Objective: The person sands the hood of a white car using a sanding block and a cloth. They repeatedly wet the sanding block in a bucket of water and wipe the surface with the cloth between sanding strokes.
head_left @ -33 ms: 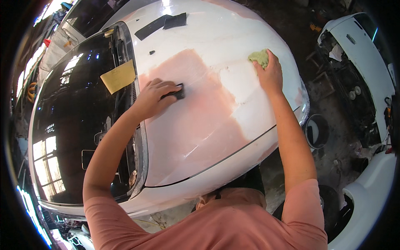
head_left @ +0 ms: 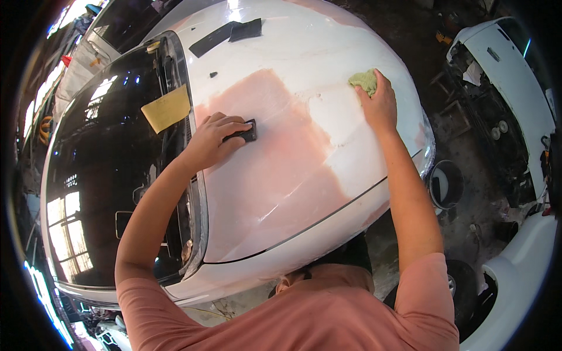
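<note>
The white car hood (head_left: 345, 126) has a large dull pinkish patch (head_left: 293, 158) across its middle. My left hand (head_left: 215, 137) is closed around a black sanding block (head_left: 250, 131), pressed on the patch close to the windshield side. The block's underside is hidden. Farther right, my right hand (head_left: 381, 105) grips a crumpled pale green sponge or cloth (head_left: 364, 82) that rests on the white paint. Fingers and thumb close on it from the right and near sides.
Strips of black sandpaper (head_left: 225, 36) lie on the hood's far side, with a small dark scrap (head_left: 213, 74) nearer. A yellow sheet (head_left: 167, 108) lies at the base of the windshield (head_left: 105, 175). Right, on the floor, are a bucket (head_left: 446, 184) and a detached white car door (head_left: 509, 64).
My left hand and the black block have shifted very slightly toward me and left on the patch. My right hand and the green sponge or cloth stay in place.
</note>
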Demonstrator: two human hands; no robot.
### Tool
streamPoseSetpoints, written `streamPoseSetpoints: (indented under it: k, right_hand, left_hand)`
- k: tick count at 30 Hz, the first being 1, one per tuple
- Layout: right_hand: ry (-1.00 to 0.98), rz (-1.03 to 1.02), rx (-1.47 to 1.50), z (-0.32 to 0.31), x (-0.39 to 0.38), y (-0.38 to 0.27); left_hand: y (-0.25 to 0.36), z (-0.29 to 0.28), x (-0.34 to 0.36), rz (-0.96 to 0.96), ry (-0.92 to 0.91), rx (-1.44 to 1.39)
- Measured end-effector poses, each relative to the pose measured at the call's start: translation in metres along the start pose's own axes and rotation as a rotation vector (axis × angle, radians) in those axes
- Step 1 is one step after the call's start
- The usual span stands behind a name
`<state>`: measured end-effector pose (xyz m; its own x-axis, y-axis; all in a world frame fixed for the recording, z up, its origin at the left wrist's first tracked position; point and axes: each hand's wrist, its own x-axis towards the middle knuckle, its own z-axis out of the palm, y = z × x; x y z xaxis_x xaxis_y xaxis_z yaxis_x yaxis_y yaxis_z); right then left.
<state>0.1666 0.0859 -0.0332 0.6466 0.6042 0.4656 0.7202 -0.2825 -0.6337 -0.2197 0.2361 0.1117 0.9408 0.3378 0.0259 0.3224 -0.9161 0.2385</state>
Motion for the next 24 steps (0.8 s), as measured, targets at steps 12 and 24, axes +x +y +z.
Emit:
streamPoseSetpoints:
  k: [12, 24]
  right_hand:
    - [0.006, -0.027, 0.023, -0.001, -0.001, 0.001]
    - [0.021, -0.031, 0.031, -0.002, 0.001, 0.003]
  left_hand:
    - [-0.011, 0.004, 0.010, 0.011, 0.025, 0.055]
    - [0.000, 0.014, -0.004, -0.043, 0.109, 0.100]
